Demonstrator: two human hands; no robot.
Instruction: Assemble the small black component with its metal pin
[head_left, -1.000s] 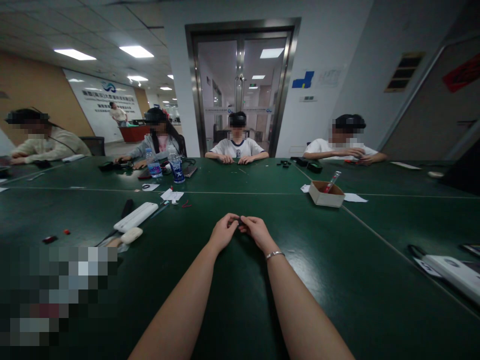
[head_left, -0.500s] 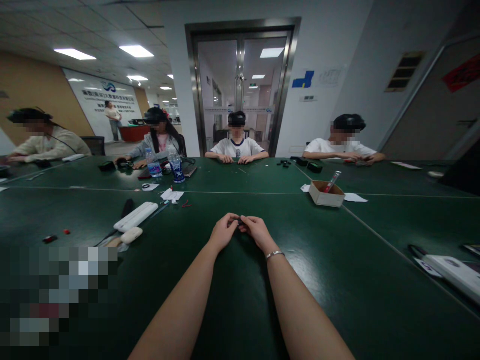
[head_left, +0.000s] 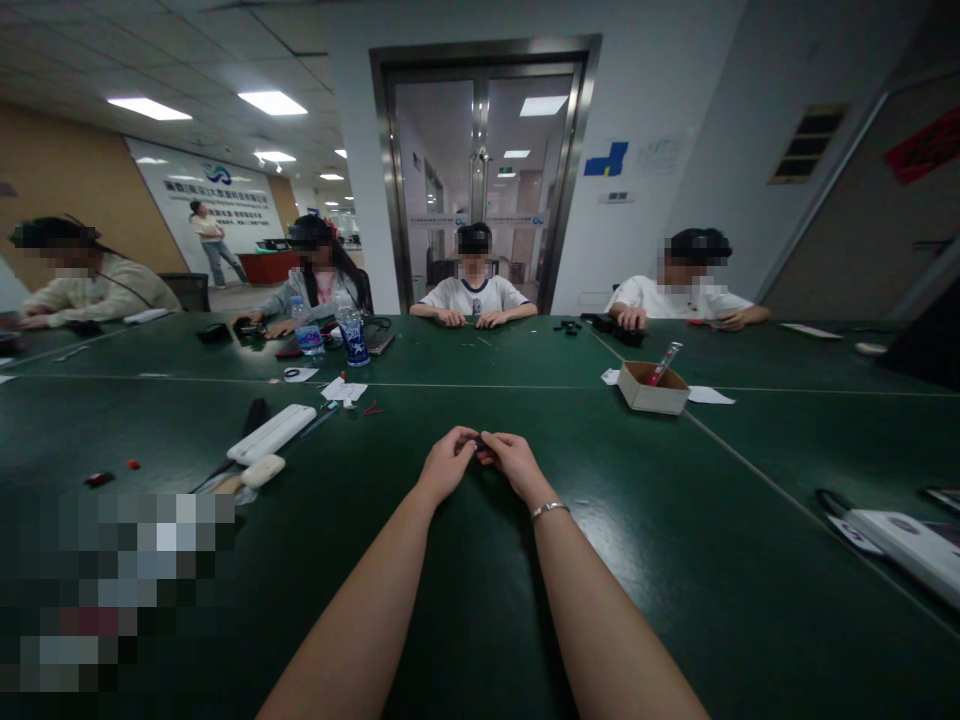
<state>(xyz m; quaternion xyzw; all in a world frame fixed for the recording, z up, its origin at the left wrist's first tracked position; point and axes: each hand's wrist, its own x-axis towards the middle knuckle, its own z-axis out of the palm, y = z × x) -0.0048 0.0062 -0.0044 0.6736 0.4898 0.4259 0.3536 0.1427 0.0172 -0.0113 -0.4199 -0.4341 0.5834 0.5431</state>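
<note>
My left hand [head_left: 450, 460] and my right hand [head_left: 512, 460] meet over the green table [head_left: 480, 580], fingertips close together. Between them is a small dark object [head_left: 480, 446], mostly covered by the fingers, so its kind does not show. Both hands are closed on it, thumbs toward me and the other fingers curled behind. A silver bracelet [head_left: 551, 509] circles my right wrist.
To the left lie a white power strip [head_left: 274, 435], a white rounded item [head_left: 264, 470] and small red bits. Ahead stand two bottles [head_left: 352, 335] and a cardboard box [head_left: 652, 390]. Another power strip [head_left: 911, 545] lies at right. Several people sit across the table.
My hands and the small dark object stay in place. At the far right, a seated person's hand has moved left to a dark box. A standing person in the background has shifted left.
</note>
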